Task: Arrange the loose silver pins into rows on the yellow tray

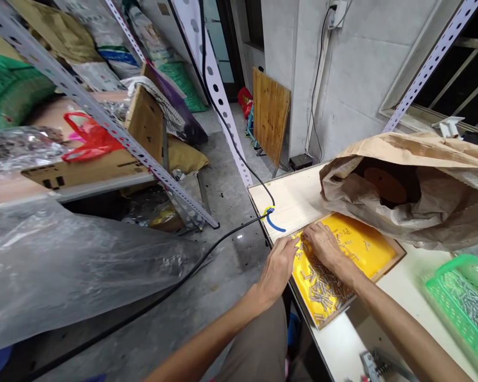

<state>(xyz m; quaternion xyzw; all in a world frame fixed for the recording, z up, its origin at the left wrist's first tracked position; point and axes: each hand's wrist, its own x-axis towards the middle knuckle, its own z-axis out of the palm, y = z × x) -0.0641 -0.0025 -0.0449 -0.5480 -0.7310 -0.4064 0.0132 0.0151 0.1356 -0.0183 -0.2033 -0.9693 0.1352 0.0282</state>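
Fingers of the right hand [322, 244] curl down inside a shallow wooden tray [390, 265], near its far-left corner, in a half-closed grip; whether any metal pieces are caught beneath the fingertips cannot be told. Left hand [276, 268] lies along the tray's left edge, its fingers close together and bent inward near the same corner, the two grips just apart; what it holds, if anything, is hidden.

Small metal pieces [322, 289], slim and straight, form a loose heap in the tray's near-left part, on the wearer's side of the right grip and partly beneath that hand and wrist. Their long axes point many ways, with no common line. The right hand is nearer to the heap; the left stands outside it, across the tray's left edge. A few strays dot the yellow lining [352, 257] toward the tray's far side.

Beyond the tray on the table [302, 193], a brown paper sack [434, 212] gapes open. Right of the tray, a green basket [442, 302] holds more metal pieces; past its far-left corner lies a blue strip [276, 228] beside a black cable [258, 217].
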